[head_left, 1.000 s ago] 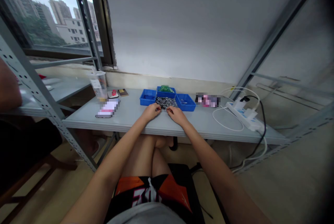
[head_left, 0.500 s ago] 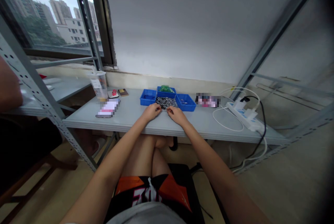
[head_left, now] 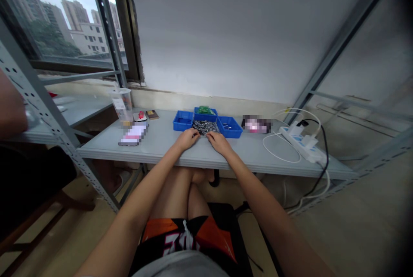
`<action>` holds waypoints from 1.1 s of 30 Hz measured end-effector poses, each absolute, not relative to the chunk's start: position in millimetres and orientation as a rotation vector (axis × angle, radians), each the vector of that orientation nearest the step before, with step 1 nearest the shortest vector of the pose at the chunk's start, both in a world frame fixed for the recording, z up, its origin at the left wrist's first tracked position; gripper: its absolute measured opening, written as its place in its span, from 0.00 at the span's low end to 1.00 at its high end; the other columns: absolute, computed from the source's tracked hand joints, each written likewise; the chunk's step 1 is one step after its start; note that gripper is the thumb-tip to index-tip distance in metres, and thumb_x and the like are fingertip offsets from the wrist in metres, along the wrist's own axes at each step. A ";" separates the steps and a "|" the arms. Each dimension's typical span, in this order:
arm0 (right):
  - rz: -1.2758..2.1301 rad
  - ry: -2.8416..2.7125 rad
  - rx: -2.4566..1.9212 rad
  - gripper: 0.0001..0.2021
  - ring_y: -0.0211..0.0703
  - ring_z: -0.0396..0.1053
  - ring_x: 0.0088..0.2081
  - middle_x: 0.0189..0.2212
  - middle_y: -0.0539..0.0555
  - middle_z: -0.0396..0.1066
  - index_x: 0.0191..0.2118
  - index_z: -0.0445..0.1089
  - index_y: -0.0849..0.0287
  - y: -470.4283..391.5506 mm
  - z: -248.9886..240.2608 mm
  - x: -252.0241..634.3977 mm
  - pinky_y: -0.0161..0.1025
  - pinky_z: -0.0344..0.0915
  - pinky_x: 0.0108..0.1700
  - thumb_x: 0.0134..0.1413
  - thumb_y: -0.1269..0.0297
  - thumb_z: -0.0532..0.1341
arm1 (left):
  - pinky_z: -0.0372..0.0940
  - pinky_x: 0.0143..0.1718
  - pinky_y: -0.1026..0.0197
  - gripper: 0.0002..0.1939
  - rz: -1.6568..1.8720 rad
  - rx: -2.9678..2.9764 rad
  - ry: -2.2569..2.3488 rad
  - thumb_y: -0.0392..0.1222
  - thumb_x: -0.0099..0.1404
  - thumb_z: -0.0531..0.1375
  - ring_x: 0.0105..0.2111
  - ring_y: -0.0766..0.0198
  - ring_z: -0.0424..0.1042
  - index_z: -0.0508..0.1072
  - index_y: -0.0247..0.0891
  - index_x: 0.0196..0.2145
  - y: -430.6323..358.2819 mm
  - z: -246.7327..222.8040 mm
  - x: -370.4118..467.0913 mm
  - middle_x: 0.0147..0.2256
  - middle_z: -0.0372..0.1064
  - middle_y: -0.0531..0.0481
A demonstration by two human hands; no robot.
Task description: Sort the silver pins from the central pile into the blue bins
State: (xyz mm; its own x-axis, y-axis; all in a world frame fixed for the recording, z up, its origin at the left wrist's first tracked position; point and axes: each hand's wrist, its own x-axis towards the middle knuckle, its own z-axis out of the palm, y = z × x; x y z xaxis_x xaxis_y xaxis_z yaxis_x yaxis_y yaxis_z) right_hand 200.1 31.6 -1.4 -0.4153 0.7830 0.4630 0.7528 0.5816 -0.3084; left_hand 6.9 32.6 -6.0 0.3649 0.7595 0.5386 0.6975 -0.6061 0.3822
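Note:
My left hand (head_left: pixel 187 139) and my right hand (head_left: pixel 217 141) face each other at the near edge of a heap of small black and silver metal pieces (head_left: pixel 205 127). Both hands are closed, thumb against fingers. Whatever lies between the fingertips is too small to make out. Around the heap stand a left blue tray (head_left: pixel 183 127), a right blue tray (head_left: pixel 237 131) holding a few thin metal pieces, and a back blue tray (head_left: pixel 213 118) with green items (head_left: pixel 204 109) in it.
Left on the desk (head_left: pixel 161 148) are a phone (head_left: pixel 133 134), a plastic cup (head_left: pixel 121 105) and a small dark box (head_left: pixel 152 115). A pixelated object (head_left: pixel 256 124) lies right of the trays. Farther right is a power strip (head_left: pixel 303 146) with cables. Another person's arm (head_left: pixel 11 105) shows far left.

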 end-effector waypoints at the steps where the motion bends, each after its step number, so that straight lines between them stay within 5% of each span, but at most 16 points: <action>1: 0.078 -2.237 -1.221 0.09 0.41 0.70 0.34 0.32 0.53 0.73 0.36 0.67 0.57 31.6 -1.2 200.1 0.33 0.59 0.37 0.63 0.66 0.50 | 0.61 0.37 0.62 0.11 1.064 2.524 1.346 0.40 0.65 0.53 0.34 0.61 0.68 0.74 0.35 0.33 33.0 -6.4 6.9 0.33 0.71 0.46; 11: 0.153 -2.221 -1.224 0.12 0.40 0.68 0.32 0.27 0.50 0.70 0.33 0.64 0.56 29.9 -0.4 200.9 0.33 0.58 0.37 0.64 0.65 0.47 | 0.62 0.39 0.63 0.14 1.005 2.543 1.379 0.42 0.66 0.51 0.36 0.60 0.70 0.74 0.35 0.34 34.4 -7.9 7.0 0.35 0.72 0.45; 33: 0.065 -2.232 -1.257 0.09 0.42 0.70 0.37 0.34 0.54 0.74 0.39 0.68 0.57 31.7 -2.6 199.8 0.34 0.59 0.38 0.62 0.64 0.51 | 0.62 0.38 0.63 0.11 0.995 2.515 1.402 0.40 0.63 0.53 0.34 0.61 0.69 0.75 0.36 0.35 33.0 -5.5 7.3 0.35 0.71 0.46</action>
